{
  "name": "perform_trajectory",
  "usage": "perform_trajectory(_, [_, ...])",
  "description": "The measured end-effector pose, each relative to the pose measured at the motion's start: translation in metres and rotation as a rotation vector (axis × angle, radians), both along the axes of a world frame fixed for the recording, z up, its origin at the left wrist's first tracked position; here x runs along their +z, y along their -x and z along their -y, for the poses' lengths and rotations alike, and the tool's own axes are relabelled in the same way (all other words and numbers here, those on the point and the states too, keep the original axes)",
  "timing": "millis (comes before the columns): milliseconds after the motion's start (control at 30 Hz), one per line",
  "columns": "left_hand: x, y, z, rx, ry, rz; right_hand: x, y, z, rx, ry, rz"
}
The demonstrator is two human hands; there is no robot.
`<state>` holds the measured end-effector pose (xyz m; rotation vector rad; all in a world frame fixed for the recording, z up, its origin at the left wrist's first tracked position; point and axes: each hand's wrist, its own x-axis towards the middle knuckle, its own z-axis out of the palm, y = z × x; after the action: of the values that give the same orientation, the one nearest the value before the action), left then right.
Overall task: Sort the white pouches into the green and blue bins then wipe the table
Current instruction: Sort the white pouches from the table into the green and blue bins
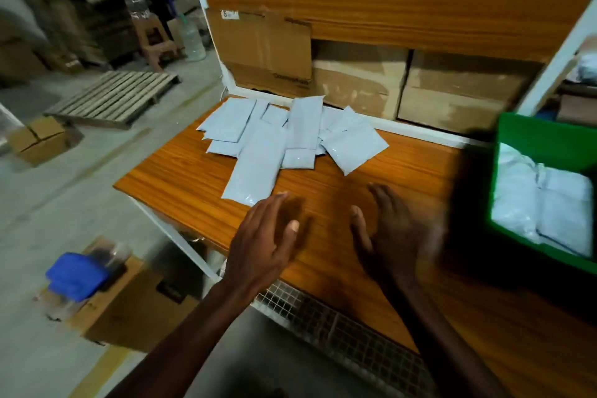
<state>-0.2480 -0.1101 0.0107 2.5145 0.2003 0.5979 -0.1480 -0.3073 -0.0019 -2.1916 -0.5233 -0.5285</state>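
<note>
Several white pouches lie in an overlapping heap at the back of the wooden table. A long one reaches nearest to me. My left hand hovers open over the table, fingertips just short of that long pouch. My right hand is open too, blurred, above bare wood to the right. At the table's right end stands a green bin holding white pouches. No blue bin shows on the table.
Cardboard boxes fill the shelf behind the pouches. On the floor to the left sit a box with a blue object on it, a wooden pallet and a small carton. A wire mesh panel runs under the table's front edge.
</note>
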Motion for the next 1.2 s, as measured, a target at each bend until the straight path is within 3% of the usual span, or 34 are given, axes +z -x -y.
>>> perform_trajectory(200, [-0.023,-0.058,-0.101,0.041,-0.169,-0.160,-0.012,-0.052,-0.125,0.003,0.095,-0.102])
perform_trajectory(467, [-0.073,-0.163,-0.158,0.063,-0.370,-0.340,-0.045,-0.181,-0.221,0.040,0.354,-0.099])
perform_trajectory(700, [-0.096,-0.176,-0.177,0.082,-0.313,-0.349,-0.058,-0.237,-0.256,0.027,0.574,-0.202])
perform_trajectory(933, [-0.093,-0.167,-0.214,-0.018,-0.221,-0.224,-0.069,-0.234,-0.267,-0.079,0.591,-0.242])
perform_trajectory(1100, [-0.072,-0.168,-0.247,-0.101,-0.096,-0.027,-0.072,-0.228,-0.280,-0.117,0.593,-0.225])
perform_trajectory(1200, [-0.052,-0.166,-0.255,-0.125,-0.005,-0.052,-0.068,-0.222,-0.285,-0.184,0.520,-0.212])
